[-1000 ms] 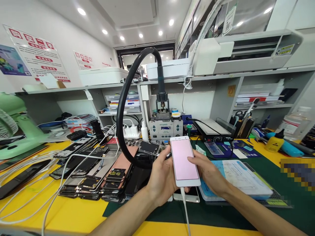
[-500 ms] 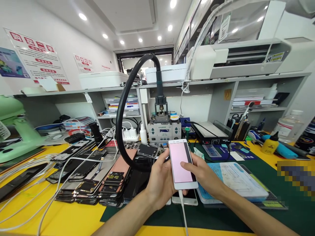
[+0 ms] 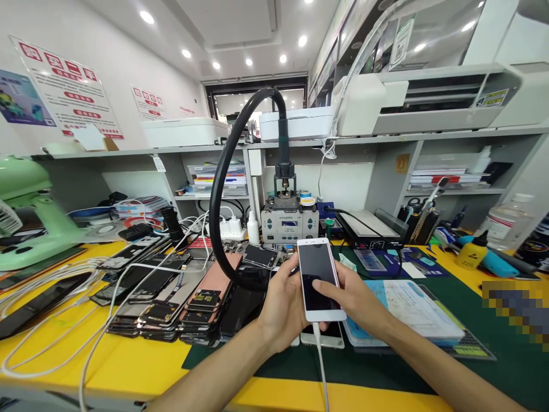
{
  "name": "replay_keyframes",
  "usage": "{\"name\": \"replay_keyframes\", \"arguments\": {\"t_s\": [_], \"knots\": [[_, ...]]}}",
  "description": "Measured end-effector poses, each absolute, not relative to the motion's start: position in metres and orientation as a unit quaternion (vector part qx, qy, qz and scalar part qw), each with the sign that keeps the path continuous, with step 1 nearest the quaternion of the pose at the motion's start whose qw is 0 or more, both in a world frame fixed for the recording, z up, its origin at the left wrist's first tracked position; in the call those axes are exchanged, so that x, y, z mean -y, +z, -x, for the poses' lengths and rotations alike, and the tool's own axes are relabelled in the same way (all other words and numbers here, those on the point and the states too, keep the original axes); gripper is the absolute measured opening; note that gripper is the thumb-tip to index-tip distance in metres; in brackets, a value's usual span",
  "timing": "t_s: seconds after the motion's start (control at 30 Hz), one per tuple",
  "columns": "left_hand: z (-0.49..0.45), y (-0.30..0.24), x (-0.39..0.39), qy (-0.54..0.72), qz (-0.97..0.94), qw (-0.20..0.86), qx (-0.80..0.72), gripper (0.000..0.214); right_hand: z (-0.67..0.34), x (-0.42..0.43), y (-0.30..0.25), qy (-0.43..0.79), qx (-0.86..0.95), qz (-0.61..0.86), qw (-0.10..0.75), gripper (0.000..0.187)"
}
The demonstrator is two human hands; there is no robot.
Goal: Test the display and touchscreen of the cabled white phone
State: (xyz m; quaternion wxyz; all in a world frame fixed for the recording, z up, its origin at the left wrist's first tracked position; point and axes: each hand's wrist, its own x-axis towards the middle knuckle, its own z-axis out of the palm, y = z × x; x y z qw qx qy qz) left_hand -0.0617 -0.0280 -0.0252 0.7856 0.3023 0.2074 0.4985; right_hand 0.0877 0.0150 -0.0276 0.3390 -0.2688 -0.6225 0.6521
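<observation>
While the grey hot-air station [image 3: 290,232] stands at the back of the bench, we hold the white phone [image 3: 315,263] nearer to us and slightly to its right, screen towards us. Our left hand [image 3: 281,309] is curled around the phone's left edge, its fingers mostly hidden behind. Our right hand [image 3: 360,292] is partly closed on the right edge, thumb laid over the screen — dark except for a thin pale strip along one side. A white cable [image 3: 319,355] runs down towards us from the phone's bottom end.

Below our hands, in front of the station, we see a second phone [image 3: 334,340] lying on the green mat [image 3: 291,372]. Stacked phone parts [image 3: 201,306] sit to the station's left and nearer to us; a plastic case [image 3: 422,315] lies to its right, also nearer. A black hose [image 3: 217,200] arches up on the station's left — its upper end hangs above it.
</observation>
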Motion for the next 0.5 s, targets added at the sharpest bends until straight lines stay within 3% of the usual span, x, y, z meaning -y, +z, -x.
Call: {"name": "replay_keyframes", "arguments": {"t_s": [0.5], "knots": [[0.0639,-0.0247,0.0264,0.490,-0.309,0.788,-0.211,0.067,-0.0930,-0.0233,-0.0322,0.672,0.584,0.256,0.376,0.038]]}}
